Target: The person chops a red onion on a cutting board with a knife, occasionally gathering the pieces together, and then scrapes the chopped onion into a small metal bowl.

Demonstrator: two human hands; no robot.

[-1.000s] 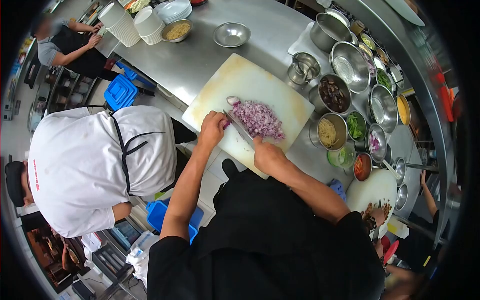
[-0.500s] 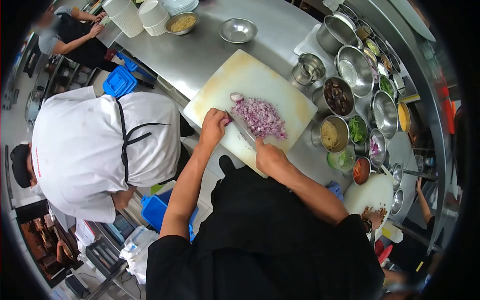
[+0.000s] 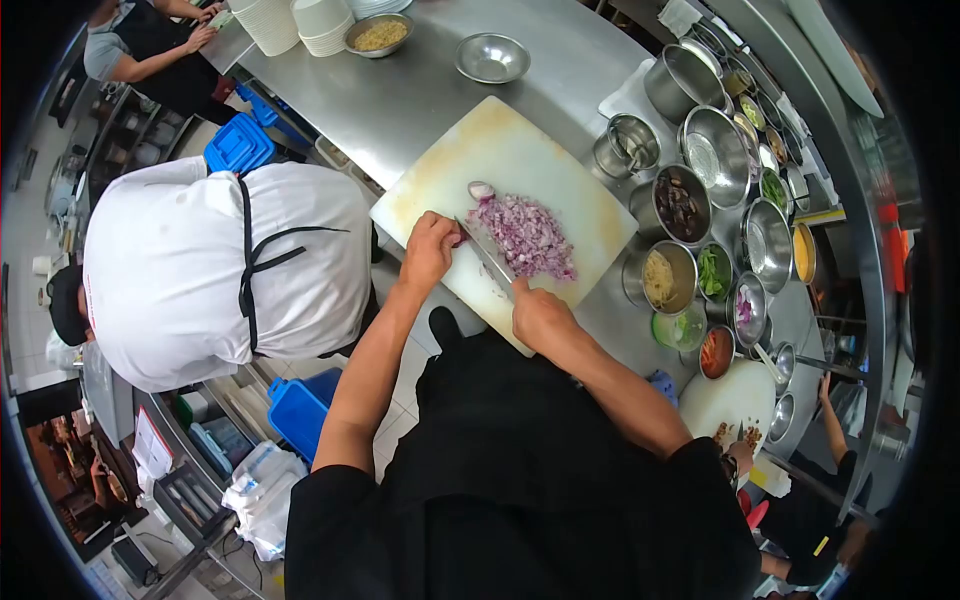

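Note:
My right hand [image 3: 543,317] is closed round the handle of a kitchen knife [image 3: 489,252], its blade lying across a pale cutting board [image 3: 420,195]. My left hand [image 3: 430,248] has its fingers curled over a piece of red onion [image 3: 456,236] at the board's left edge, touching the blade near its tip. Most of that piece is hidden by the fingers. Just beyond the blade is a heap of chopped red onion [image 3: 525,235], with a larger uncut onion piece [image 3: 481,190] at its upper left.
Metal pots and bowls of ingredients crowd the right side, including a pot of dark pieces [image 3: 682,204]. An empty metal bowl [image 3: 492,58] stands behind the board. A person in white [image 3: 200,270] bends close on my left. Another person's hand [image 3: 738,458] works at a second board [image 3: 715,400].
My hands and the knife stay in nearly the same place on the board. The view has shifted slightly, and the person in white has moved a little.

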